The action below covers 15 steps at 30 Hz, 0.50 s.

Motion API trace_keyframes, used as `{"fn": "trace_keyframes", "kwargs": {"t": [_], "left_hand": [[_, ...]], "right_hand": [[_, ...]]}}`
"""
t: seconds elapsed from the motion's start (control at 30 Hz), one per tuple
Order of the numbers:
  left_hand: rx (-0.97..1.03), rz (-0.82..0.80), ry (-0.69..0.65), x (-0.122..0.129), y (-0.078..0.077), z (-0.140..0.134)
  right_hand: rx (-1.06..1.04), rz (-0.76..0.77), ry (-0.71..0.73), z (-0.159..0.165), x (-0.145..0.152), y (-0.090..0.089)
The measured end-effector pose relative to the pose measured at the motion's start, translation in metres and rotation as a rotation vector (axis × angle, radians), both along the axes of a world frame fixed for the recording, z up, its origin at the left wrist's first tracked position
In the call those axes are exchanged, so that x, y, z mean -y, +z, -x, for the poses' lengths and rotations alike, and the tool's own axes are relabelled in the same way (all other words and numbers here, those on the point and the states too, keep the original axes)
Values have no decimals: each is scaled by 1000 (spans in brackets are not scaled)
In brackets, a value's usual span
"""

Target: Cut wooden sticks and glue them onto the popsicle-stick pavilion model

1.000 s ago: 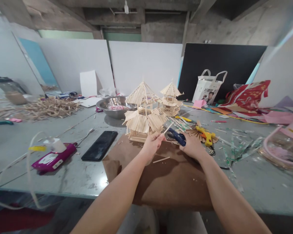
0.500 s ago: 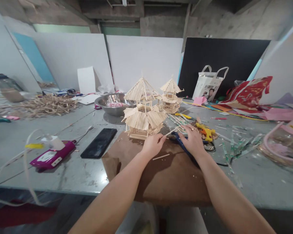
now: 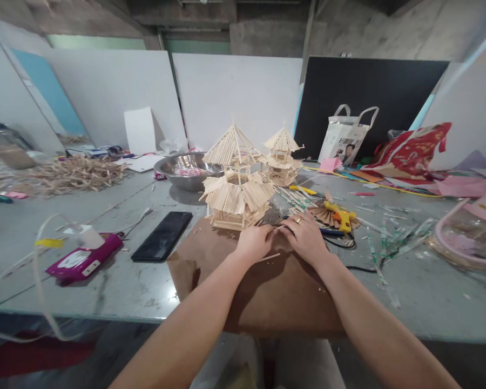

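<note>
My left hand (image 3: 256,242) is closed, its thumb and fingers pinching a thin wooden stick (image 3: 281,226). From the other side my right hand (image 3: 305,235), wearing a ring, has its fingers closed at the stick's far end. Both hands are low over brown paper (image 3: 283,302), just in front of a model pavilion (image 3: 238,197) built of sticks. Another short stick (image 3: 270,257) lies on the paper below my hands. A dark blue tool (image 3: 328,232) shows only partly behind my right hand.
A smaller stick pavilion (image 3: 282,156), a steel bowl (image 3: 188,172) and a pile of sticks (image 3: 73,175) stand farther back. To the left are a phone (image 3: 162,236) and a purple power strip (image 3: 85,259). A yellow glue gun (image 3: 341,216) and wrappers (image 3: 389,243) lie right.
My right hand has moved left off the dark blue tool and closed at the stick beside my left hand. My left hand still pinches the stick. The camera view has shifted slightly.
</note>
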<state>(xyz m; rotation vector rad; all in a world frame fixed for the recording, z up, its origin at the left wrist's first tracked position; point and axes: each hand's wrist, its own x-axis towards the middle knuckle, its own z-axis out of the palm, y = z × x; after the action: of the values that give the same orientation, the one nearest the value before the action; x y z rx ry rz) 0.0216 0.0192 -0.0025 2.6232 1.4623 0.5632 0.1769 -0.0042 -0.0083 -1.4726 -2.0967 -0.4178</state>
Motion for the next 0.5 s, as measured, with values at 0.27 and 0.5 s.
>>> {"fn": "trace_keyframes", "kwargs": {"t": [0.27,0.5], "left_hand": [[-99,-37,64,3,-1,-3],[-70,-39,101,0,-5,-4]], "right_hand": [[34,-11,-84,5,2,1],[-400,218,-49,1,-3,-7]]}}
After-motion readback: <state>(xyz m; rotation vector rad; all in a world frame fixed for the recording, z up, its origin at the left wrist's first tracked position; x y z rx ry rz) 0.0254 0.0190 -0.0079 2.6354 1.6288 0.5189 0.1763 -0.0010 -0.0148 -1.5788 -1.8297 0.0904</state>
